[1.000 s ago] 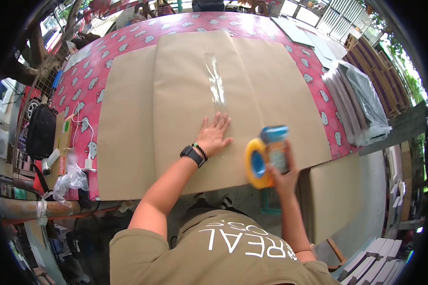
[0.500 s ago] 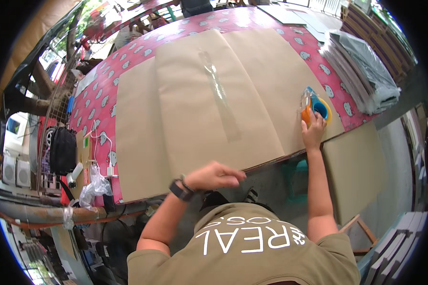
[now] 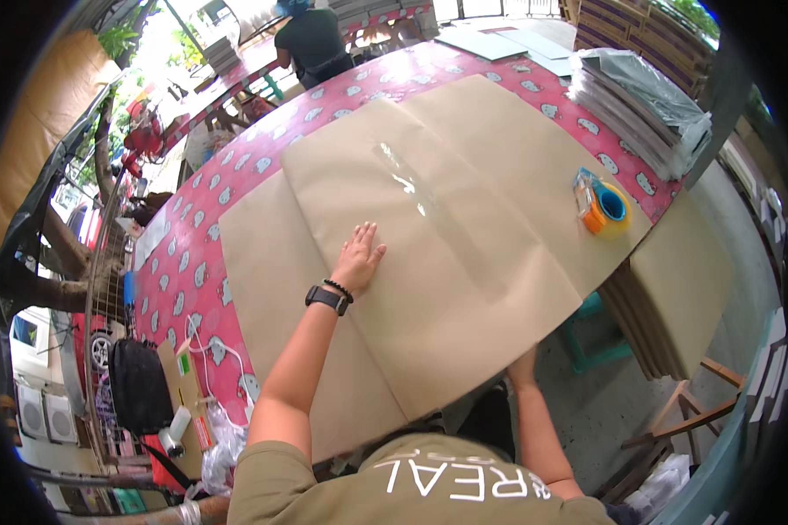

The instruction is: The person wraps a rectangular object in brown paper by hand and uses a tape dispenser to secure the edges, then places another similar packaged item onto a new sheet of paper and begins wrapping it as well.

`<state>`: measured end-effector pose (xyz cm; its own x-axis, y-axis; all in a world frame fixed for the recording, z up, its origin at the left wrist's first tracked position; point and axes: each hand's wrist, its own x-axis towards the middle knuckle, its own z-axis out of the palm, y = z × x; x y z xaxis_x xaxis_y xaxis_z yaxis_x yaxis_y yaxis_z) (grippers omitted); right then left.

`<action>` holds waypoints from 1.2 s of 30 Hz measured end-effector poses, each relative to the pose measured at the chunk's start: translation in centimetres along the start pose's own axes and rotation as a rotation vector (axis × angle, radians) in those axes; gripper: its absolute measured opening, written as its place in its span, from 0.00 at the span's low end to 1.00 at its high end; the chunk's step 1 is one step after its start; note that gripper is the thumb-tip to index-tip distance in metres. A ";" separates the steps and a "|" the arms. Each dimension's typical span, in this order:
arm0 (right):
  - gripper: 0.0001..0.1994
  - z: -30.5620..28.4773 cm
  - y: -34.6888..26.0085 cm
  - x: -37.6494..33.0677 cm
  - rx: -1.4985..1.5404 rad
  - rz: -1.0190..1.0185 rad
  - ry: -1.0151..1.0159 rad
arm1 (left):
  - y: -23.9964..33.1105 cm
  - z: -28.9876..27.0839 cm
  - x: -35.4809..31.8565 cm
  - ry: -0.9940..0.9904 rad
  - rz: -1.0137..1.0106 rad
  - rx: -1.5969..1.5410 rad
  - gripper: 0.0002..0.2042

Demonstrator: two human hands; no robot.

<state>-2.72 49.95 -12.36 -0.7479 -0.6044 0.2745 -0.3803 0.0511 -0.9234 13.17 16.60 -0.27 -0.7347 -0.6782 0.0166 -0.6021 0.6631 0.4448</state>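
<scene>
On pink surface [image 3: 184, 302], likely light, bendy cardboard [image 3: 411, 293]; left grip [image 3: 355, 265] spread flat, empty; right grip [image 3: 524, 366] at five-o'clock edge, closure unseen: support there!

Matt cardboard [image 3: 420, 297], glossy tape strip [image 3: 421, 208]

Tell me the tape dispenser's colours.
The tape dispenser is orange and blue, seen best in the head view.

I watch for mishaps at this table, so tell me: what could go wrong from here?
The tape dispenser lies loose near the right edge of the cardboard, so it might slide off if the sheet tips or turns.
The right hand is at the near edge, its fingers hidden; lifting there could perhaps bend the cardboard or strain the clear tape strip.
</scene>
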 end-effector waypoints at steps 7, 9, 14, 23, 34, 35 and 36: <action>0.13 10.4 4.0 -9.8 -0.276 0.225 -0.138 | -4.9 -1.7 12.8 -0.013 -0.058 0.305 0.32; 0.14 10.3 3.1 -11.1 -0.304 0.280 -0.135 | -6.6 -2.2 17.3 0.034 -0.112 0.323 0.32; 0.14 9.4 1.1 -12.6 -0.333 0.376 -0.156 | -11.0 -2.3 26.4 0.168 -0.182 0.317 0.29; 0.16 8.4 0.3 -11.9 -0.333 0.455 -0.175 | -11.0 -3.3 29.8 0.257 -0.309 0.213 0.20; 0.18 7.6 0.2 -11.4 -0.254 0.361 -0.188 | -13.4 -2.4 14.8 0.269 -0.388 0.511 0.36; 0.18 7.5 0.3 -10.9 -0.233 0.347 -0.177 | -14.2 -2.3 11.0 0.321 -0.353 0.104 0.36; 0.18 7.4 0.4 -10.3 -0.219 0.332 -0.172 | -14.5 -2.1 6.9 0.364 -0.310 -0.303 0.36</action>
<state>8.81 50.27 -17.58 -0.7546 -0.6494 -0.0941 -0.2546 0.4219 -0.8701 17.49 1.66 -4.76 -0.3500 -0.9280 0.1278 -0.6163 0.3309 0.7146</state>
